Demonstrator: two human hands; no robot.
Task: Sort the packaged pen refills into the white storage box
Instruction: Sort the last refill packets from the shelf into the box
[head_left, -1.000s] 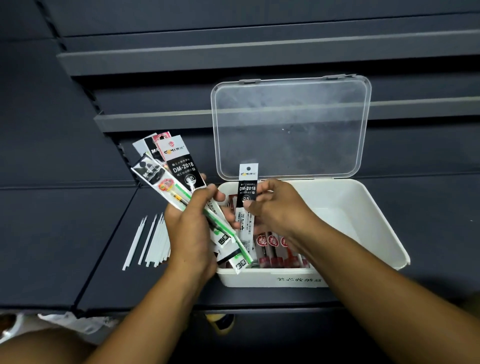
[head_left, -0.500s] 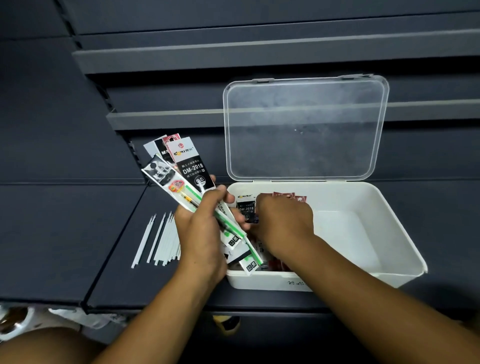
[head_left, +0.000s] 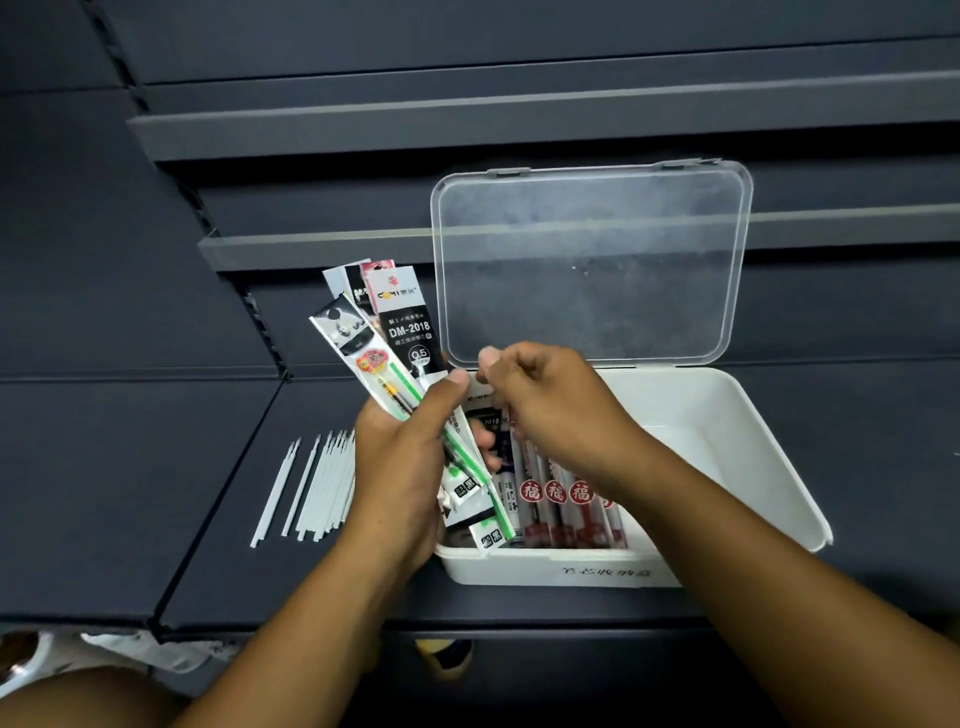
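Where grey shelves (head_left: 467, 124) rise, white box (head_left: 753, 447), packaged refills (head_left: 410, 332)

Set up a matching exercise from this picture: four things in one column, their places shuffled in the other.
Things:
1. clear lid
2. loose white refills
3. red-marked packs
4. fan of packs

Places:
A. gripped in the left hand
B. lying inside the white box
C. standing open behind the box
D. on the dark shelf, left of the box

Pairs: 1-C; 2-D; 3-B; 4-A.
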